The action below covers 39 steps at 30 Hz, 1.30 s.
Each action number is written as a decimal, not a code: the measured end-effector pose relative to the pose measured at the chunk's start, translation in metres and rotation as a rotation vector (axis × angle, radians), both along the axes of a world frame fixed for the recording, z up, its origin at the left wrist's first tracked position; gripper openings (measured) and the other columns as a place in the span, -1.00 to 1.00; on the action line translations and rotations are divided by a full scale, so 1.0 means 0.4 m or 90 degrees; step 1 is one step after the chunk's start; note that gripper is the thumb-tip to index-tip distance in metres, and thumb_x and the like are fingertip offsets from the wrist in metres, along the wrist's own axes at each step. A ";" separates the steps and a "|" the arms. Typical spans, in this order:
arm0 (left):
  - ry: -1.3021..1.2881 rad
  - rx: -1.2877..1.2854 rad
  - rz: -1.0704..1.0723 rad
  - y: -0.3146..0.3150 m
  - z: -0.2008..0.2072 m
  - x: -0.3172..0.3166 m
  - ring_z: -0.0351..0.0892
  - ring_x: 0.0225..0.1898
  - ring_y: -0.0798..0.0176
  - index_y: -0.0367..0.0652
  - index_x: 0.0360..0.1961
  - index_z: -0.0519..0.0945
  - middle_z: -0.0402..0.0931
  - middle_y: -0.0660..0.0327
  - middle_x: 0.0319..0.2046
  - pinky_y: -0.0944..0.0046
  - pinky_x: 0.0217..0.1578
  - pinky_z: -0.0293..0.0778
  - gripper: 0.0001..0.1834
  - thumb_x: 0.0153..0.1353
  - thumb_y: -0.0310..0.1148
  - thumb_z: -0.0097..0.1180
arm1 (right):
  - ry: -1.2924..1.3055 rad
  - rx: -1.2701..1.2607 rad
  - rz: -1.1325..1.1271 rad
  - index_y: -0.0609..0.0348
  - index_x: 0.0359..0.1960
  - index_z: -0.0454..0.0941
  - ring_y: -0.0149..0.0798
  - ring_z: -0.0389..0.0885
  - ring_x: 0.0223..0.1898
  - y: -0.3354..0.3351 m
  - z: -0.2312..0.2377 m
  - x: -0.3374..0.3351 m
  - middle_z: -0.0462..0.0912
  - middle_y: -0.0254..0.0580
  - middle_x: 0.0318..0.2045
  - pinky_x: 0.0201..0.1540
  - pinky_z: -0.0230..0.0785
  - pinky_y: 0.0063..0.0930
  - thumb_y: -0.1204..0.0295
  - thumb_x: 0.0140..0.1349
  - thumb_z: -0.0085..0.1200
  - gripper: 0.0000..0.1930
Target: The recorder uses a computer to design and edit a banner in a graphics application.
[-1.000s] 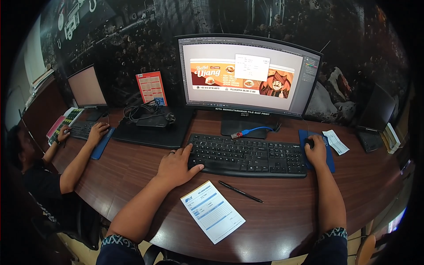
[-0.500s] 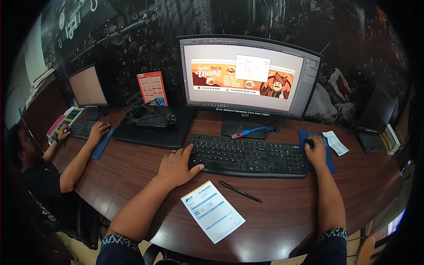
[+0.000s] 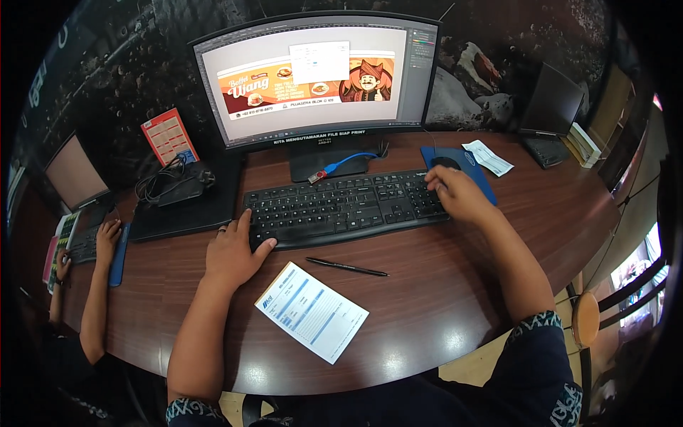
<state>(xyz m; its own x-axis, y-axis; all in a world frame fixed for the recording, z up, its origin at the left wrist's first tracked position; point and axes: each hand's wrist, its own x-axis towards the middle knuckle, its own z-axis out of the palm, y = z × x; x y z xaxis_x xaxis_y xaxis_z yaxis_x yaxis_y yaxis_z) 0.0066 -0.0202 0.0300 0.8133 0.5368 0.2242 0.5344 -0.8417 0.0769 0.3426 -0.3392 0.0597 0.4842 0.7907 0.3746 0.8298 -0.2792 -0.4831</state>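
My left hand (image 3: 233, 255) rests at the left end of the black keyboard (image 3: 341, 213), fingers spread and holding nothing, thumb along its near edge. Over the number keys at the keyboard's right end is my right hand (image 3: 459, 193), its fingers partly bent and apart. A black mouse (image 3: 447, 163) sits just beyond that hand on a blue mouse pad (image 3: 478, 179). On the monitor (image 3: 313, 136) an orange and white banner design shows, with a small pale dialog window over it. A printed form pad (image 3: 313, 313) and a black pen (image 3: 346, 267) lie nearer me.
A blue cable with a red plug (image 3: 329, 171) lies by the monitor stand. To the left are a black box-like unit (image 3: 178, 213) with coiled cable, a red calendar (image 3: 171, 135) and a co-worker's hands (image 3: 107, 238). A paper slip (image 3: 489, 158) lies right of the mouse.
My right hand has left the mouse and moved onto the number keys. My left hand stays at the keyboard. The view has turned, shifting the desk left; the dialog window looks different.
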 end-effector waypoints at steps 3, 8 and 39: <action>-0.009 -0.008 -0.011 -0.005 -0.002 0.005 0.52 0.19 -0.28 -0.25 0.41 0.30 0.52 -0.18 0.15 -0.16 0.12 0.49 -0.06 0.26 0.29 0.11 | -0.084 0.046 -0.017 0.24 -0.14 0.54 0.02 0.69 -0.14 -0.038 -0.017 -0.056 0.69 0.04 -0.28 0.01 0.43 -0.16 0.68 0.24 -0.07 -0.79; 0.014 -0.024 0.004 -0.017 0.006 0.001 0.50 0.22 -0.27 -0.20 0.44 0.26 0.50 -0.17 0.18 -0.14 0.18 0.45 -0.09 0.29 0.26 0.09 | -0.116 0.082 -0.017 0.24 -0.17 0.54 0.00 0.67 -0.17 -0.035 -0.061 -0.052 0.68 -0.02 -0.28 0.03 0.41 -0.17 0.70 0.22 -0.05 -0.80; 0.039 -0.054 0.018 -0.020 0.022 -0.003 0.50 0.22 -0.26 -0.21 0.44 0.26 0.49 -0.18 0.20 -0.09 0.21 0.44 -0.08 0.31 0.29 0.04 | -0.173 0.032 -0.065 0.19 -0.27 0.56 0.15 0.51 0.16 -0.109 -0.004 -0.049 0.61 0.04 0.03 0.19 0.31 -0.10 0.67 0.02 0.02 -0.78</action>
